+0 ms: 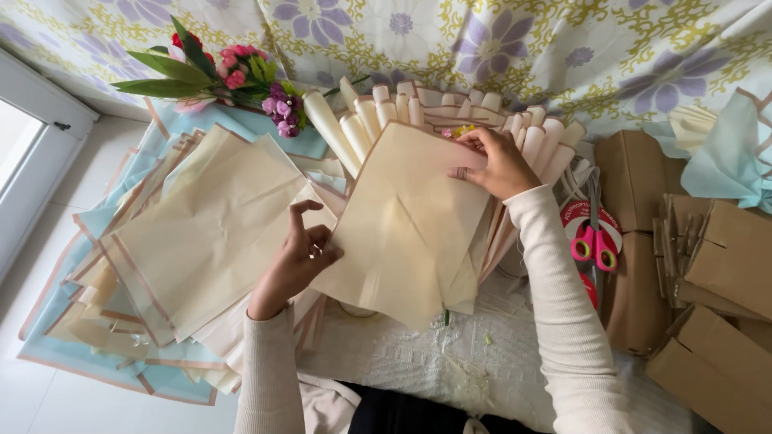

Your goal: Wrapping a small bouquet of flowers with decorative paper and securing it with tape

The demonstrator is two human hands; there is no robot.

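Note:
A cream wrapping sheet with a thin brown border lies tilted over a fan of rolled cream paper cones. My left hand pinches the sheet's lower left edge. My right hand presses on the sheet's upper right corner, fingers curled over it, beside the cone tips. A little yellow and pink shows just above that corner. Both arms wear cream sleeves.
A stack of cream and pale blue wrapping sheets spreads at the left. Artificial flowers lie at the back left. Pink-handled scissors rest on a tape roll at the right, beside brown cardboard boxes. A flowered cloth covers the back.

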